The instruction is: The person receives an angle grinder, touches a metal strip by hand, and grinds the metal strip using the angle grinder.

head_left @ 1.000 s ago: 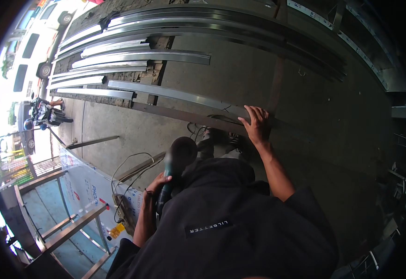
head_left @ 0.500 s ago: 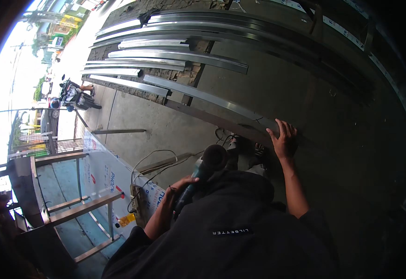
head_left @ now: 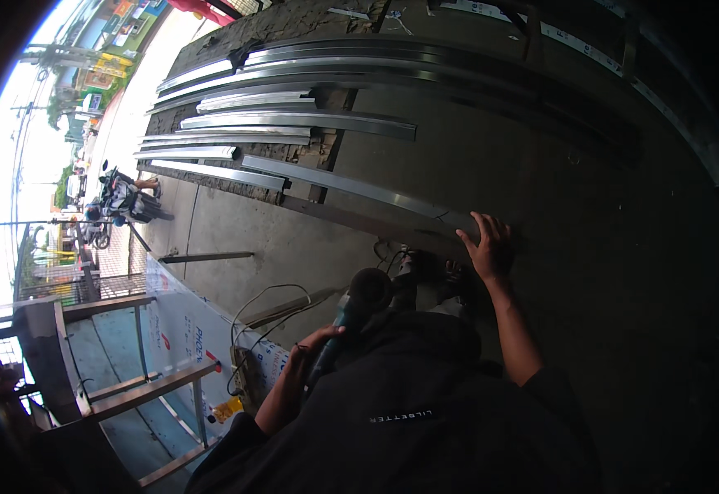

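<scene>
My right hand (head_left: 488, 244) presses flat on the near end of a long metal channel (head_left: 351, 188) that lies on the concrete floor. My left hand (head_left: 316, 342) is closed around the body of a teal and black angle grinder (head_left: 353, 306), whose round head points toward that same end of the channel. The grinder is held just above the floor, left of my right hand. My dark shirt fills the lower middle of the view and hides my legs.
Several more metal channels (head_left: 293, 122) lie side by side on the floor beyond. Cables (head_left: 265, 313) loop on the concrete at the left. A white board (head_left: 186, 329) and a metal frame (head_left: 129, 387) stand lower left. A parked motorcycle (head_left: 125, 202) stands by the street.
The view has shifted so the channels and street sit further right and lower. My right hand stays on the channel end, and my left keeps the grinder close to it.
</scene>
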{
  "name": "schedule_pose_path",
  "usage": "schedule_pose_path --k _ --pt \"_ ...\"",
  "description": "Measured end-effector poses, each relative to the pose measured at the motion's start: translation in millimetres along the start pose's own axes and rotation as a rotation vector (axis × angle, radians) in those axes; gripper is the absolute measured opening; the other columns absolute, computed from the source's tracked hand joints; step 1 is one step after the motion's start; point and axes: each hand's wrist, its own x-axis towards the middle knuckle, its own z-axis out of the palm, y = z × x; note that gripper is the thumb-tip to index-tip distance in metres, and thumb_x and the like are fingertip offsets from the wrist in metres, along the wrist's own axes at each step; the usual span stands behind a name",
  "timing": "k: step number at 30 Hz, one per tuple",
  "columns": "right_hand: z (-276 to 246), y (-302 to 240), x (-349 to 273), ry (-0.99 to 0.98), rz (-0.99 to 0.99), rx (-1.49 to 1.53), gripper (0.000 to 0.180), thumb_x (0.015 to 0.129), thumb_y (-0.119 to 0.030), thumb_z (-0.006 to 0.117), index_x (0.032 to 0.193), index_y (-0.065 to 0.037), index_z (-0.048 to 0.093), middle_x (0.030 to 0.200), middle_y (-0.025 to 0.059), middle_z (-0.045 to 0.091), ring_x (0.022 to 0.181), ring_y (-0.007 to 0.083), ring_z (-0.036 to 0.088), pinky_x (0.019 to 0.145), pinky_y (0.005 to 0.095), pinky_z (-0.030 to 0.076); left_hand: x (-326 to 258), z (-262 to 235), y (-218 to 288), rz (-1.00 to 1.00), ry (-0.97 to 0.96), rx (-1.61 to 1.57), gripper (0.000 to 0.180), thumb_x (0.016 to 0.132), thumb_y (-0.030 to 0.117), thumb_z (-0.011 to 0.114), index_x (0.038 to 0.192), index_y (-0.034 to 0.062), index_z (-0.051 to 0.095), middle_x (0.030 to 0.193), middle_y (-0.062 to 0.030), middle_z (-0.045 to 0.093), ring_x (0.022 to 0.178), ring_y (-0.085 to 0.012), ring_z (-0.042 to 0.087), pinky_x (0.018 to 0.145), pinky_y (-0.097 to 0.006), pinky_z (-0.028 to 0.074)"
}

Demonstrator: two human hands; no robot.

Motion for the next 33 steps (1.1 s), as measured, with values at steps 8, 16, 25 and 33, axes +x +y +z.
schedule_pose_path --k 8,16,25,33 --pt "0.6 5.5 -1.8 -0.034 0.028 0.011 0.055 0.092 -0.048 0.076 0.130 -0.010 0.063 0.122 0.0070 0.067 0.117 0.0262 0.063 0.104 0.0459 0.046 30.4 -25.0 -30.1 -0.099 -0.035 0.016 0.080 0.083 0.061 0.077 0.138 0.0053 0.061 0.118 -0.0143 0.068 0.100 -0.0248 0.066 0.084 -0.037 0.054" --pt "2.0 -58.1 70.9 0.121 -0.066 0.221 0.051 0.094 -0.033 0.077 0.134 -0.005 0.061 0.130 0.0123 0.063 0.123 0.0317 0.059 0.107 0.0494 0.044 40.5 -48.9 -58.2 -0.005 -0.086 -0.065 0.080 0.086 0.060 0.075 0.139 0.0019 0.059 0.123 -0.0130 0.066 0.110 -0.0247 0.064 0.099 -0.038 0.048" --pt "94.6 -76.6 169.9 -0.008 -0.046 -0.034 0.071 0.091 -0.033 0.075 0.152 -0.010 0.049 0.141 0.0176 0.053 0.129 0.0336 0.053 0.106 0.0501 0.044 -3.1 -16.7 -15.3 -0.022 -0.005 -0.084 0.081 0.086 0.048 0.077 0.145 -0.0004 0.052 0.129 -0.0124 0.063 0.115 -0.0244 0.061 0.102 -0.036 0.047" --pt "110.0 -68.2 173.3 -0.119 -0.050 -0.091 0.089 0.088 -0.031 0.077 0.164 -0.014 0.033 0.143 0.0244 0.050 0.128 0.0370 0.052 0.102 0.0536 0.044 6.4 -38.1 -24.4 -0.050 0.021 -0.089 0.086 0.084 0.049 0.077 0.148 -0.0009 0.049 0.131 -0.0125 0.062 0.117 -0.0258 0.060 0.104 -0.038 0.045"
